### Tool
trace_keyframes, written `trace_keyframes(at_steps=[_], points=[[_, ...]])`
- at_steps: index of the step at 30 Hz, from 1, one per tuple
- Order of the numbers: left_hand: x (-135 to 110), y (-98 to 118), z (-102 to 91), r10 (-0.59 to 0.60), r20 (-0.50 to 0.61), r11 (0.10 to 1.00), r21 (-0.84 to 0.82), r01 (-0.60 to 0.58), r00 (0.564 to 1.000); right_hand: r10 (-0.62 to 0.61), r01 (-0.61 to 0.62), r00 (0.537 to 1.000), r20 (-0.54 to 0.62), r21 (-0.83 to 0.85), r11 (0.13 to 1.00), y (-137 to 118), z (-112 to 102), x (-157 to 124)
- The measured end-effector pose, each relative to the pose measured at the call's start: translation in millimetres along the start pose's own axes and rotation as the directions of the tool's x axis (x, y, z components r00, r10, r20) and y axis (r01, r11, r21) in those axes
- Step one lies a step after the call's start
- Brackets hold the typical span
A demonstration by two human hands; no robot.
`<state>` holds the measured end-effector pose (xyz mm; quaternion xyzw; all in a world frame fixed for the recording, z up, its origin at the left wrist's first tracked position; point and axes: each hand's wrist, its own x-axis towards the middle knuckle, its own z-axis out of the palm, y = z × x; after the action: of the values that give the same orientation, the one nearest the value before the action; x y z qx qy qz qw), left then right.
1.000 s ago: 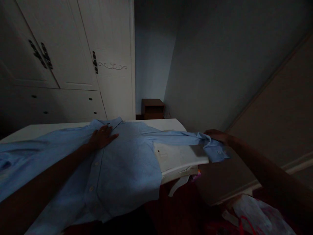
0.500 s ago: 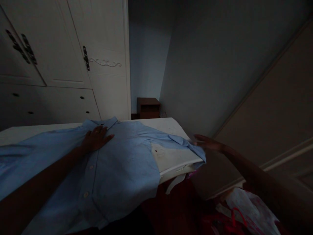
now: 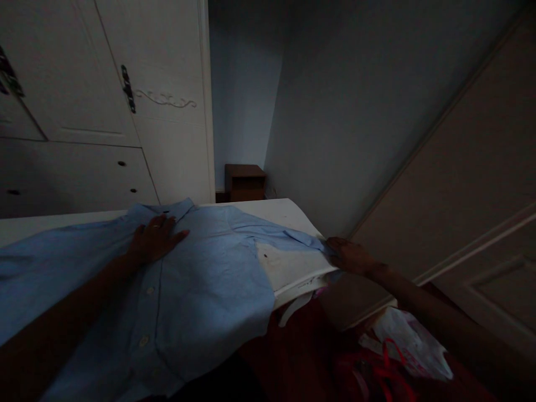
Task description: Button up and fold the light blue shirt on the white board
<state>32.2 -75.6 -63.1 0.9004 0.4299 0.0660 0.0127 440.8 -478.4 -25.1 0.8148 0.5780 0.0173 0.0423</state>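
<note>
A light blue button-up shirt [image 3: 209,268] lies front side up across a white padded board [image 3: 288,268], its collar toward the far edge. My left hand [image 3: 154,240] rests flat on the shirt's upper front just below the collar, fingers stretched and thumb apart. Out to the right, the shirt's sleeve [image 3: 288,239] extends along the board. My right hand [image 3: 349,255] has its fingers closed over the sleeve's cuff end at the board's right edge, so the cuff is mostly hidden.
A white wardrobe [image 3: 167,145] stands behind the board at left. A small brown cabinet [image 3: 247,181] sits in the far corner by the grey wall [image 3: 335,111]. On the floor at lower right are a plastic bag [image 3: 414,340] and something with red straps [image 3: 389,363].
My right hand has come onto the sleeve's end and closed on it; the cuff that hung over the board's edge is now mostly covered. The view has shifted slightly right.
</note>
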Motion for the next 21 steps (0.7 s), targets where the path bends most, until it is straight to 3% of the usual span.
trace_keyframes(at_steps=[3,7,10,12,16,21], points=[[0.3,-1.1,1.8,-0.002,-0.001,1.0,0.009,0.002,1.0,0.1,-0.099,0.995,-0.024,0.057,0.993,12.1,-7.8,4.6],[0.8,-2.6,3.5,0.014,-0.021,1.0,0.01,-0.013,1.0,0.269,-0.219,0.958,-0.102,0.349,0.911,46.4,-41.9,30.9],[-0.1,-1.6,1.7,0.022,-0.022,1.0,0.009,-0.021,1.0,0.261,-0.195,0.96,-0.099,0.431,0.881,71.2,-69.9,58.4],[-1.1,-0.5,0.0,0.018,-0.02,1.0,0.014,-0.017,1.0,0.228,-0.182,0.973,-0.033,0.498,0.848,81.5,-77.2,73.2],[-2.7,0.9,-1.8,0.025,-0.017,1.0,0.006,-0.025,1.0,0.207,-0.214,0.975,0.075,0.553,0.805,85.4,-56.2,82.2],[-0.9,0.0,0.9,0.019,-0.043,1.0,-0.005,-0.02,0.999,0.249,-0.215,0.968,-0.008,0.479,0.851,75.4,-8.7,75.4]])
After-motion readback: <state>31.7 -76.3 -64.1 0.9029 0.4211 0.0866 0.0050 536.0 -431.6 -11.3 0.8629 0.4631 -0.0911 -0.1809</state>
